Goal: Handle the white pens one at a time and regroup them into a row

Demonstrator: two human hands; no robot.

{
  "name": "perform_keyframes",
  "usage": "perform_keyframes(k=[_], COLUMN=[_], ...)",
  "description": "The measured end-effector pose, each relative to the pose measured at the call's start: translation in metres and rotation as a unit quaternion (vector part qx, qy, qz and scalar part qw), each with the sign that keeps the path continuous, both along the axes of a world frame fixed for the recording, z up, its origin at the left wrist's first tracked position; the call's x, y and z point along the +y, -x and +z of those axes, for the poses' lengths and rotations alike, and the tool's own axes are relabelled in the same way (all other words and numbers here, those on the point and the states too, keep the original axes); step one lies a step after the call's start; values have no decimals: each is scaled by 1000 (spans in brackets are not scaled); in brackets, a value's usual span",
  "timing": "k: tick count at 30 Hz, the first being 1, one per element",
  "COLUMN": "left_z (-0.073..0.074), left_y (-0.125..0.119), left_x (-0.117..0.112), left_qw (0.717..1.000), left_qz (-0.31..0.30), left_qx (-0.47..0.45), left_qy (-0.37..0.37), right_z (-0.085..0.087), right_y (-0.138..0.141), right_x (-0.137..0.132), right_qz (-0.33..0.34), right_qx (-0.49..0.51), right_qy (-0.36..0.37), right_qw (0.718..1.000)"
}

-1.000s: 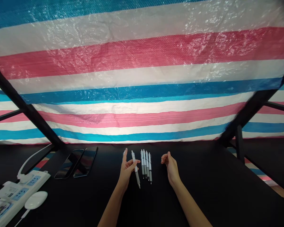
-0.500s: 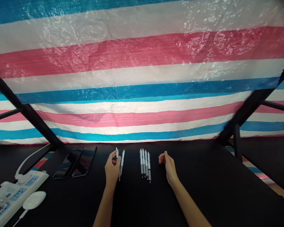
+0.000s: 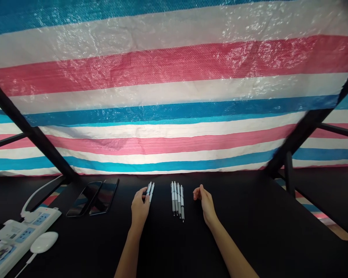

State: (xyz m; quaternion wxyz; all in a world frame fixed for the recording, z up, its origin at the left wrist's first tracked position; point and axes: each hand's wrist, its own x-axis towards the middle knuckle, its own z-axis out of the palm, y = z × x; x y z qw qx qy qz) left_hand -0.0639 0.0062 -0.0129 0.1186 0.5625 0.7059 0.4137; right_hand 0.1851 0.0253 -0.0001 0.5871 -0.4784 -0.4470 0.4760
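Observation:
My left hand [image 3: 139, 210] rests on the black table [image 3: 174, 247] with its fingers closed over two white pens [image 3: 149, 190], whose upper ends stick out beyond the fingertips. To the right, a row of several white-and-grey pens [image 3: 177, 199] lies side by side on the table, apart from both hands. My right hand [image 3: 204, 204] hovers just right of that row, fingers loosely curled with nothing in them, not touching the pens.
Two dark phones [image 3: 94, 197] lie at the left. A white power strip [image 3: 16, 237] and a white oval device [image 3: 43, 242] with a cable sit at the far left. A striped tarp [image 3: 174, 96] hangs behind, with black frame bars [image 3: 31, 135] at both sides.
My left hand carried one pen leftward from beside the row, set it next to another pen, and now lies over both. My right hand stayed almost still.

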Motion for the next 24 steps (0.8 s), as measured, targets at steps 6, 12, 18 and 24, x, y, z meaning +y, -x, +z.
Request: perform_keyframes(k=[6,12,18,24], left_z=[4,7,6,4], left_y=[-3,-11,-9,-12], left_x=[-2,-4,-5,-3], left_qw=[1000,998,998,999], left_qz=[2,3,4,-25], left_qx=[15,55,62,34], left_qy=[7,-25,-21,-4], right_z=[-2,0,0,-2], right_y=[2,9,13,13], right_x=[-1,-8,-14,-13], right_qz=[0,70,114,127], right_qx=[-102,-345,-472,-484], right_qy=[-29,-103,-134,-129], right_qw=[994,930,864,856])
